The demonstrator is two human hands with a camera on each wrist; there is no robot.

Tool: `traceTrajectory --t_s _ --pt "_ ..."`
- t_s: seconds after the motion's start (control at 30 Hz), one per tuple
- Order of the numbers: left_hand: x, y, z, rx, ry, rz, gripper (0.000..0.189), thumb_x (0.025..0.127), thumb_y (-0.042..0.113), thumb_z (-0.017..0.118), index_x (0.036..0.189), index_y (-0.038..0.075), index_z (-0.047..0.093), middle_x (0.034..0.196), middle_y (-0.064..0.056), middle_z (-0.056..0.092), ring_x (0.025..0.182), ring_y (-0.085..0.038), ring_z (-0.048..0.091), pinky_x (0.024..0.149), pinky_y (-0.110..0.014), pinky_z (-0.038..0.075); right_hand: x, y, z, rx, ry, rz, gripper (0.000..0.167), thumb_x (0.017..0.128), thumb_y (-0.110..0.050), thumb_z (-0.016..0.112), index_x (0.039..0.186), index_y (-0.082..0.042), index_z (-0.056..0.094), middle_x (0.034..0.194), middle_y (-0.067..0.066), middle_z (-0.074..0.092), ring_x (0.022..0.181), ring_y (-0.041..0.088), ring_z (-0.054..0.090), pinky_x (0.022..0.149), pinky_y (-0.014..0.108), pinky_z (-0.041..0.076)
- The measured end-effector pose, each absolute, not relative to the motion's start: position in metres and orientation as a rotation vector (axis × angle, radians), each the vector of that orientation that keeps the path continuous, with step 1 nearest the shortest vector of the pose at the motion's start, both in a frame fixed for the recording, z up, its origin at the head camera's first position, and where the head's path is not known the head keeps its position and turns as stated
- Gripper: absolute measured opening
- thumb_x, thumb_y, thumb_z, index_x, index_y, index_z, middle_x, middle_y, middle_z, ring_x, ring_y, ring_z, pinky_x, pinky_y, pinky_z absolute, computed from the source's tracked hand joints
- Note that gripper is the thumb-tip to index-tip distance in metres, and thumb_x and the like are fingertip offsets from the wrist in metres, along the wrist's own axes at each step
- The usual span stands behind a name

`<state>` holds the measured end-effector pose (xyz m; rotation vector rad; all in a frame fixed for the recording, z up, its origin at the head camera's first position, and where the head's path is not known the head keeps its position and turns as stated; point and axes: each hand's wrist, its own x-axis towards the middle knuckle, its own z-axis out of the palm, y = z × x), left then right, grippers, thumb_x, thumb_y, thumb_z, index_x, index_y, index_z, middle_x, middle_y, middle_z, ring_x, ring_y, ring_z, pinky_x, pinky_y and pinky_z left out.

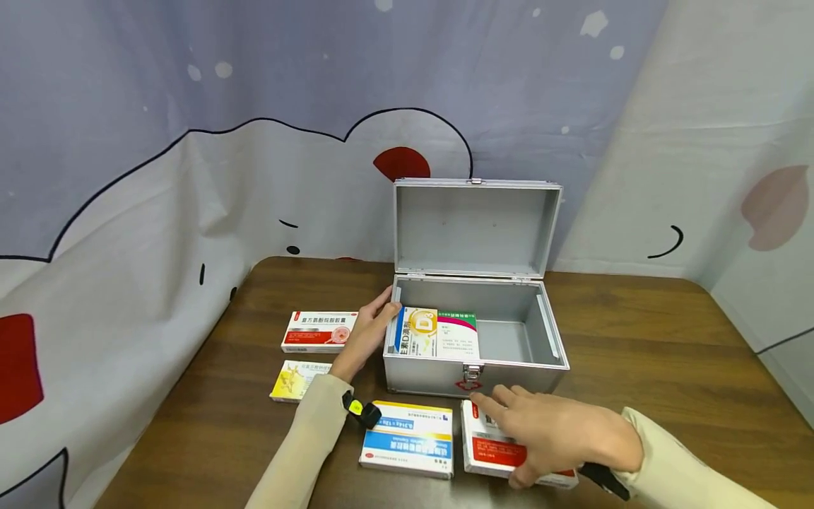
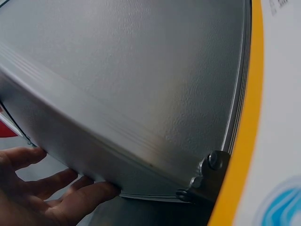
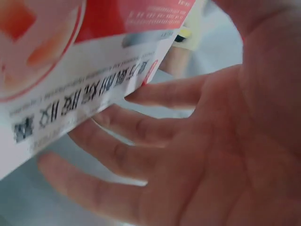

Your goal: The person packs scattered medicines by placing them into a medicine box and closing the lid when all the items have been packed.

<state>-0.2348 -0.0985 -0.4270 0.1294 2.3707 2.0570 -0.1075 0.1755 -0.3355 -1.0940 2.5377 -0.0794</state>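
Note:
In the head view my left hand (image 1: 371, 329) rests on the left side of a silver metal case (image 1: 422, 378) with its lid raised. The left wrist view shows these fingers (image 2: 89, 197) fairly straight against the case wall. Inside the case, at the left, stand a vitamin D drops box (image 1: 420, 332) and a white box with a green and magenta top (image 1: 458, 338). My right hand (image 1: 550, 428) spans a red-and-white medicine box (image 1: 496, 452) before the case, thumb at its near edge. In the right wrist view its fingers (image 3: 141, 129) lie along the box's far edge.
Just left of that box lies a blue-and-white medicine box (image 1: 407, 442). Another red-and-white box (image 1: 318, 331) and a yellow-and-white box (image 1: 299, 380) are left of the case, partly behind my left arm. A patterned curtain (image 1: 286, 71) hangs behind the wooden table (image 1: 642, 339).

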Motion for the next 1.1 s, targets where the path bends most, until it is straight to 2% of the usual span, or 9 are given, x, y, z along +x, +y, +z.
traceTrajectory --t_s 0.23,0.4,0.7,0.77,0.87,0.93,0.97,1.03,1.1 --pt "-0.233 -0.098 -0.427 0.11 2.374 2.04 0.052 0.09 0.037 0.051 0.14 0.026 0.04 0.116 -0.015 0.06 0.087 -0.026 0.062 0.068 -0.03 0.053 -0.117 0.173 -0.275 -1.136 2.581 -0.011 0.094 0.064 -0.043 0.076 0.141 -0.01 0.033 0.108 -0.007 0.043 0.089 0.008 0.044 0.076 0.026 0.045" --pt "-0.233 -0.098 -0.427 0.096 2.368 2.05 0.053 0.09 0.038 0.051 0.14 0.026 0.039 0.117 -0.016 0.059 0.087 -0.025 0.062 0.068 -0.031 0.054 -0.137 0.164 -0.247 -1.032 2.549 0.058 0.096 0.067 -0.044 0.076 0.143 -0.008 0.029 0.108 -0.004 0.044 0.091 0.011 0.044 0.075 0.03 0.044" --pt "-0.232 -0.098 -0.426 0.106 2.337 2.061 0.054 0.09 0.038 0.052 0.141 0.026 0.038 0.118 -0.018 0.058 0.089 -0.028 0.062 0.067 -0.032 0.054 -0.195 0.151 -0.249 -0.826 2.523 0.111 0.098 0.069 -0.044 0.075 0.143 -0.002 0.025 0.121 0.011 0.046 0.101 0.021 0.048 0.088 0.04 0.042" --pt "-0.232 -0.098 -0.426 0.107 2.34 2.063 0.054 0.09 0.038 0.052 0.14 0.027 0.038 0.118 -0.018 0.058 0.089 -0.028 0.062 0.067 -0.032 0.054 -0.207 0.15 -0.255 -0.805 2.542 0.122 0.089 0.069 -0.045 0.074 0.135 0.001 0.036 0.113 0.011 0.051 0.097 0.021 0.051 0.085 0.039 0.044" --pt "-0.232 -0.099 -0.426 0.114 2.335 2.067 0.053 0.09 0.037 0.052 0.14 0.026 0.038 0.119 -0.018 0.058 0.09 -0.028 0.061 0.069 -0.031 0.053 -0.225 0.149 -0.265 -0.748 2.543 0.123 0.062 0.07 -0.048 0.072 0.108 -0.002 0.054 0.092 0.005 0.058 0.082 0.017 0.054 0.071 0.032 0.046" --pt "-0.232 -0.099 -0.427 0.115 2.334 2.065 0.053 0.091 0.037 0.052 0.141 0.026 0.038 0.119 -0.018 0.058 0.09 -0.029 0.061 0.069 -0.03 0.053 -0.234 0.148 -0.27 -0.719 2.531 0.115 0.046 0.071 -0.049 0.071 0.088 -0.008 0.056 0.076 0.001 0.056 0.069 0.015 0.051 0.06 0.028 0.042" --pt "-0.231 -0.099 -0.427 0.118 2.334 2.063 0.053 0.091 0.036 0.052 0.141 0.026 0.038 0.119 -0.018 0.057 0.091 -0.029 0.061 0.069 -0.03 0.053 -0.238 0.148 -0.272 -0.699 2.524 0.108 0.043 0.072 -0.049 0.07 0.082 -0.01 0.056 0.072 0.0 0.055 0.066 0.014 0.05 0.057 0.027 0.04" --pt "-0.231 -0.1 -0.427 0.131 2.323 2.063 0.053 0.091 0.037 0.052 0.141 0.025 0.037 0.121 -0.018 0.057 0.093 -0.031 0.06 0.071 -0.03 0.053 -0.243 0.147 -0.275 -0.642 2.513 0.091 0.042 0.072 -0.051 0.068 0.079 -0.011 0.055 0.071 -0.001 0.052 0.064 0.013 0.048 0.054 0.027 0.04" --pt "-0.227 -0.1 -0.421 0.142 2.32 2.048 0.054 0.092 0.035 0.051 0.142 0.023 0.036 0.123 -0.018 0.055 0.096 -0.033 0.059 0.072 -0.029 0.053 -0.246 0.145 -0.277 -0.587 2.517 0.074 0.044 0.073 -0.052 0.067 0.082 -0.011 0.054 0.075 0.001 0.052 0.067 0.014 0.05 0.055 0.029 0.044"
